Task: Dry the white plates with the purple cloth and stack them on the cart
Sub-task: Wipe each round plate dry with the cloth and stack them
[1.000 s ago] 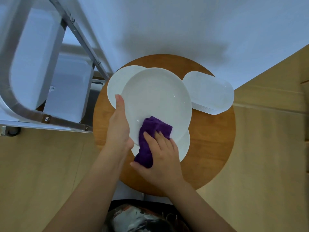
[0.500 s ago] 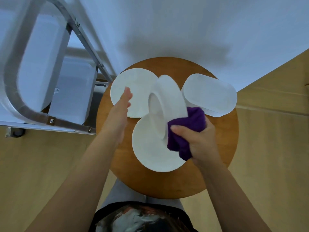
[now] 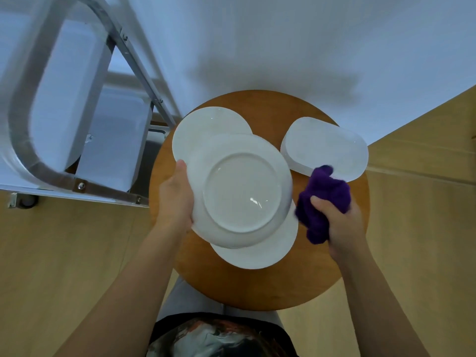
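Cart [image 3: 77, 130] at far left, shelves partly cut off; no stacked plates visible there. Left hand [image 3: 176, 194] grips the rim of the held plate [image 3: 239, 191], now flipped underside-up since a second ago: back face likely next to dry. Two round plates and an oblong dish lie partly hidden beneath. Right hand [image 3: 340, 222] clutches the bunched purple cloth [image 3: 323, 199], off the plate.

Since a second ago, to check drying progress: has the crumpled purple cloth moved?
Yes. The purple cloth left the held round white plate, going right toward the oval white dish.
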{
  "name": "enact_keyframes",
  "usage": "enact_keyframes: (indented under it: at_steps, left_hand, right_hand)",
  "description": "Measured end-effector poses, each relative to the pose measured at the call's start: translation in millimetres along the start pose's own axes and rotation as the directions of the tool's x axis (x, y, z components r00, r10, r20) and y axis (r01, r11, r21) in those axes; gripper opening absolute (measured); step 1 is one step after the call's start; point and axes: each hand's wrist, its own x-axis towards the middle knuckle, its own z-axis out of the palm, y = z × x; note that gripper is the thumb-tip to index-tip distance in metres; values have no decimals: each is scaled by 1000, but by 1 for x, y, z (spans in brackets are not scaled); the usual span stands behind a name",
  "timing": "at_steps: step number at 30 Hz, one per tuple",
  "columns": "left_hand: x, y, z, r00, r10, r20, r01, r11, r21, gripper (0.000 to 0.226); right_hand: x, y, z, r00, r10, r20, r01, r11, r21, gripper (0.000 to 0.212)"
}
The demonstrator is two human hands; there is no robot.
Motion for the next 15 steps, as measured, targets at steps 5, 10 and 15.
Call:
enact_keyframes:
  at_steps: [5,10,15]
  left_hand:
    - [-18,12,13,917,370,145,-397,869,295,49]
    - [-27,11,10,820,478,313,-560,782,273,50]
    - [-30,9,-2,781,536,321,-617,740,266,53]
  right_hand:
    - [-10,-37,42,759,-231,609,580,665,-470,88]
    - [9,-54,70,578,-170,798,812,29,-583,108]
    - [20,-58,64,581,-174,795,813,97,-573,108]
